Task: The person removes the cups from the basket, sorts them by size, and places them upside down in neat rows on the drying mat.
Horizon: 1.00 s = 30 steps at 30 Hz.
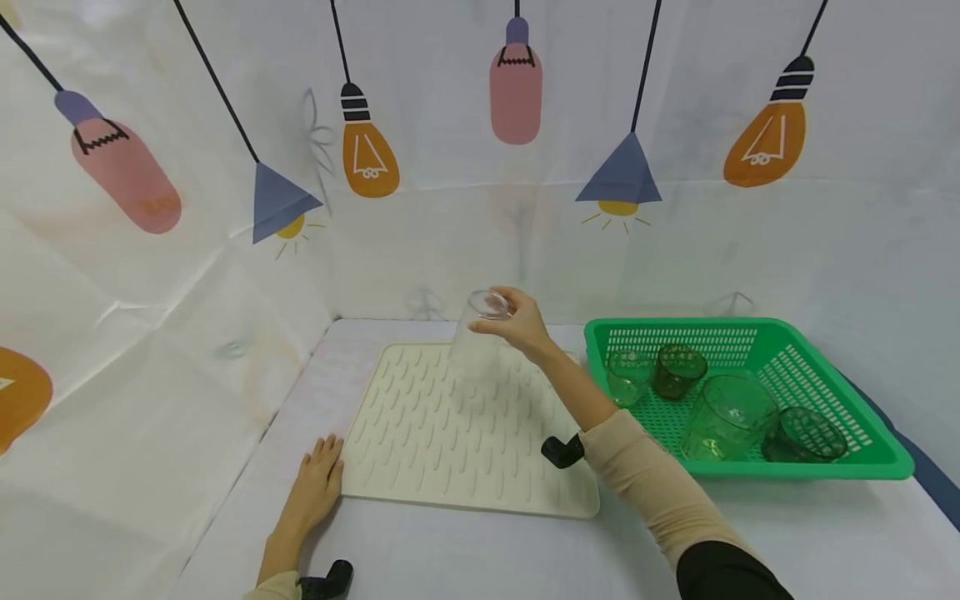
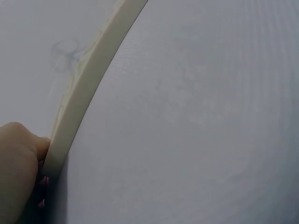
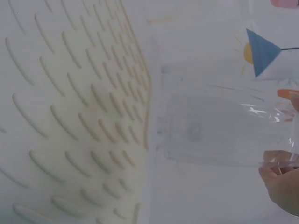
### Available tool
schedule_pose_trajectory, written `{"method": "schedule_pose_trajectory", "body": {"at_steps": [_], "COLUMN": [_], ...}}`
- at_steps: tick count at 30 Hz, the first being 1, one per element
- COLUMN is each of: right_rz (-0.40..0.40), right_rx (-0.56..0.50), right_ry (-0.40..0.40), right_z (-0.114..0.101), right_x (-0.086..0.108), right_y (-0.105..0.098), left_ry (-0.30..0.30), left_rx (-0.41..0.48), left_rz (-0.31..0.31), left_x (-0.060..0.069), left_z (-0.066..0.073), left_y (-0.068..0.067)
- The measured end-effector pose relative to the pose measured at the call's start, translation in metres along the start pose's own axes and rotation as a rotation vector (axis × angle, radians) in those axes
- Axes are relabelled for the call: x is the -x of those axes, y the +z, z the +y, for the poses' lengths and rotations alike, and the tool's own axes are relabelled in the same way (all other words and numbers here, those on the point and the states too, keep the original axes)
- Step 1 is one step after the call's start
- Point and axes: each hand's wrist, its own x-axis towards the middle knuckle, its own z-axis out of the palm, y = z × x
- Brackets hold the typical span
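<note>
My right hand (image 1: 517, 321) grips a clear drinking glass (image 1: 480, 333) by its narrow end, thumb on one side and fingers on the other. The glass is upside down over the back of a cream drying mat (image 1: 420, 433) with raised ridges. Seen from the right wrist, the wide end of the glass (image 3: 210, 130) points toward the mat; whether it touches, I cannot tell. My left hand (image 1: 315, 483) lies flat on the table, fingers straight, against the mat's left front edge. In the left wrist view the thumb side of that hand (image 2: 18, 158) meets the mat's edge (image 2: 84, 98).
On the right stands a green plastic basket (image 1: 795, 475) holding several glasses, among them a large one (image 1: 727, 417) and a dark one (image 1: 678, 371). A white table (image 1: 420, 550) carries everything. White sheeting with printed lamps (image 1: 465, 233) hangs behind and to the left.
</note>
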Motion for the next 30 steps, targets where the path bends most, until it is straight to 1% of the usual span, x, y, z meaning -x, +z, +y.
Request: {"method": "schedule_pose_trajectory", "body": {"at_steps": [2, 5, 11, 15, 22, 26, 30], "right_rz": [-0.005, 0.002, 0.019, 0.017, -0.035, -0.026, -0.018], "right_rx": [-0.018, -0.014, -0.005, -0.023, -0.023, -0.044, -0.025], "right_ry": [-0.003, -0.009, 0.006, 0.006, -0.004, 0.0, -0.01], "right_z": [0.003, 0.007, 0.019, 0.029, 0.04, 0.046, 0.052], "right_x": [-0.006, -0.014, -0.027, -0.033, -0.039, -0.04, -0.042], "right_y": [0.005, 0.013, 0.031, 0.043, 0.068, 0.078, 0.088], "left_ry": [0.007, 0.01, 0.003, -0.001, -0.022, -0.024, -0.052], "left_rx": [-0.001, 0.002, 0.022, 0.052, 0.075, 0.069, 0.069], "left_rz": [0.01, 0.025, 0.064, 0.061, 0.057, 0.059, 0.045], "left_x": [0.0, 0.001, 0.001, 0.0, 0.001, 0.001, 0.001], "left_z": [-0.001, -0.002, -0.004, -0.004, -0.002, -0.001, 0.0], "left_y": [0.001, 0.002, 0.003, 0.002, 0.001, 0.002, 0.002]}}
